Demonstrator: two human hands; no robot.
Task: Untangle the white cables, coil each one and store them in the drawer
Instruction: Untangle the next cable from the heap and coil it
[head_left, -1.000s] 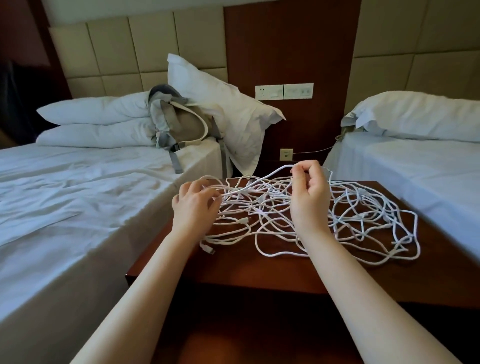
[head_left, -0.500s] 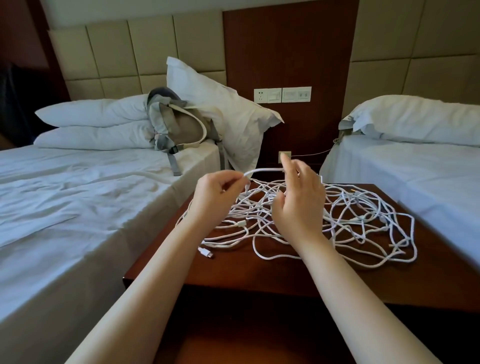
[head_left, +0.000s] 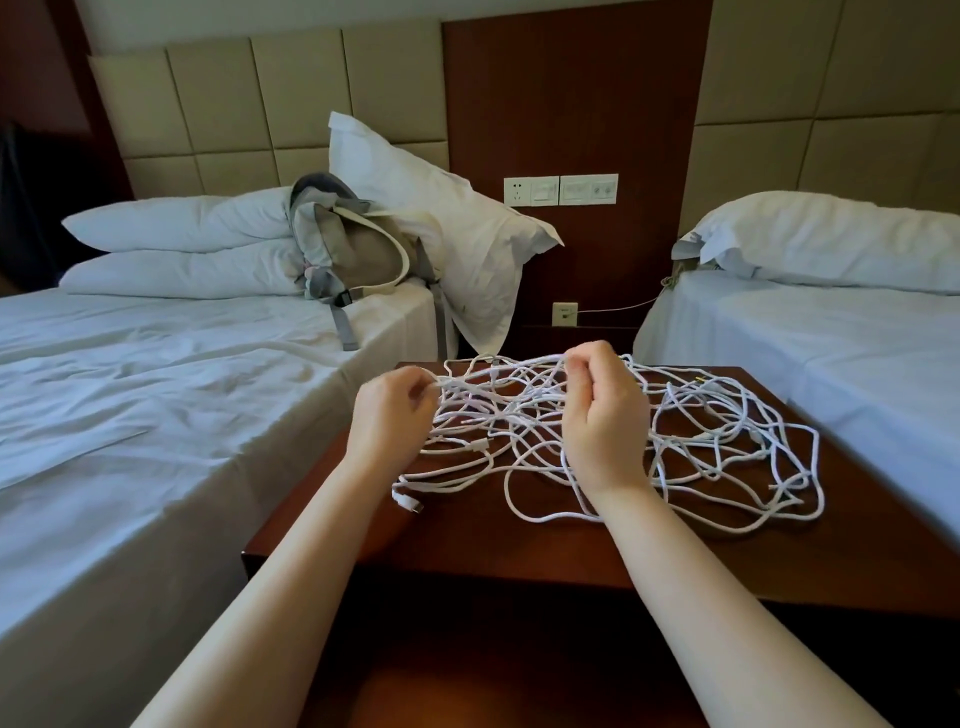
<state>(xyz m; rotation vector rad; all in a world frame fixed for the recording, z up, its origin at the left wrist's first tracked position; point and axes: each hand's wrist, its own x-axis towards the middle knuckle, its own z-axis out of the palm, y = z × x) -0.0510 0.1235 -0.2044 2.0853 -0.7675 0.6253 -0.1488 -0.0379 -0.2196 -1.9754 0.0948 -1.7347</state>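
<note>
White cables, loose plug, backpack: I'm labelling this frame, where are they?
white cables (head_left: 498, 406): head view, dense middle strands.
loose plug (head_left: 408, 503): head view, connector tip.
backpack (head_left: 363, 254): head view, tan panel.

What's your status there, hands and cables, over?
Left hand pinching strands at the tangle's left edge. Right hand gripping strands near the middle. White cables one tangle on the nightstand, none coiled. Nothing in the way.

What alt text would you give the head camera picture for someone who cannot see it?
The person's left hand and right hand each pinch strands of tangled white cables spread over a dark wooden nightstand between two beds. A grey backpack leans on pillows on the left one.
</note>
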